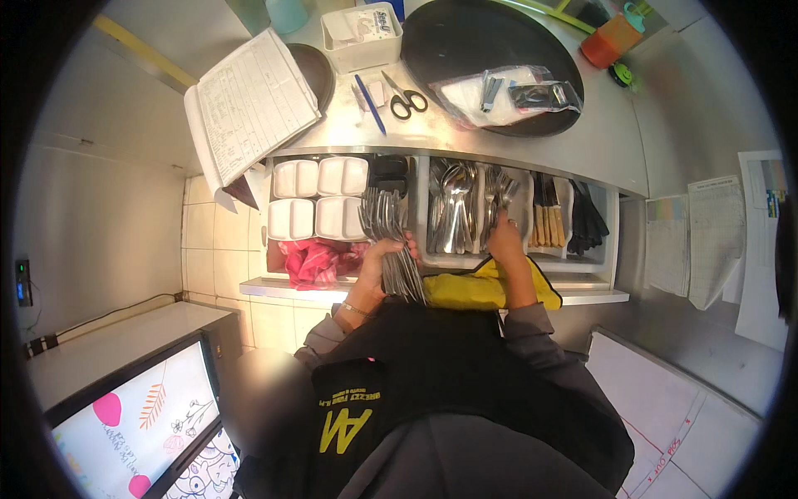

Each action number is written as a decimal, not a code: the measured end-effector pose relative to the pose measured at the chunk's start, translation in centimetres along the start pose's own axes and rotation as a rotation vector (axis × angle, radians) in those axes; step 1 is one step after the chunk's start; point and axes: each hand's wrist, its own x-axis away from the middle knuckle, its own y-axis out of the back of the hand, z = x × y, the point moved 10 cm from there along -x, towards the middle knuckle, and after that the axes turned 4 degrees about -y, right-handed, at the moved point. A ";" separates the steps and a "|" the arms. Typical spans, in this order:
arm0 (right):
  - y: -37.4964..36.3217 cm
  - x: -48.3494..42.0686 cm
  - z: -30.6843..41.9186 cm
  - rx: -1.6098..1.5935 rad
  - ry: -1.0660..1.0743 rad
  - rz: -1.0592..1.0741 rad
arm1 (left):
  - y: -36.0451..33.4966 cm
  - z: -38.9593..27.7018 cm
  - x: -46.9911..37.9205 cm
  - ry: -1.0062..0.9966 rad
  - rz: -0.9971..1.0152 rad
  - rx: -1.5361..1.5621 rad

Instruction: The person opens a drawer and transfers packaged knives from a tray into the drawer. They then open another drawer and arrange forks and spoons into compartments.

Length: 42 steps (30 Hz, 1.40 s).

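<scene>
My left hand point(378, 265) grips a thick bundle of metal forks point(389, 215), tines pointing away from me, over the open drawer's front. My right hand point(506, 240) reaches into the fork compartment of a white cutlery tray point(520, 218), its fingertips on the forks point(497, 187) there; whether they are closed on one is hidden. Metal spoons point(458, 206) fill the compartment to the left. On the right lie wooden-handled knives point(548, 218) and black-handled cutlery point(586, 218). A yellow cloth point(464, 290) with a black edge hangs between my arms at the drawer front.
White divided dishes point(343, 176) and a red checked cloth point(315, 262) share the drawer's left side. On the counter above are a written notebook point(255, 106), a blue pen point(371, 105), scissors point(408, 103), a white bin point(365, 53) and a black round tray point(492, 37) with plastic packets.
</scene>
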 end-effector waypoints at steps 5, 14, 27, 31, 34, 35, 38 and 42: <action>2.9 4.8 7.5 -0.808 0.180 0.306 | 0.0 0.1 -0.2 0.008 0.028 0.008; 0.1 11.2 14.9 -0.691 0.359 0.406 | 0.3 -0.1 0.6 0.002 -0.111 -0.141; 2.9 12.3 14.2 -0.634 0.349 0.345 | 3.4 0.3 0.1 0.050 -0.136 -0.234; 2.6 12.2 14.2 -0.658 0.378 0.383 | 1.7 0.0 0.6 0.053 -0.151 -0.263; 2.8 12.3 14.1 -0.669 0.386 0.370 | 1.7 -0.1 0.6 0.049 -0.183 -0.290; 2.6 12.3 13.9 -0.703 0.393 0.363 | 2.0 -0.1 0.7 0.058 -0.186 -0.305; 2.8 12.6 13.0 -0.729 0.444 0.362 | 1.7 -0.3 0.6 0.030 -0.174 -0.265; 3.0 11.6 9.9 -1.125 0.167 0.718 | 1.3 -0.5 0.4 -0.037 -0.151 -0.160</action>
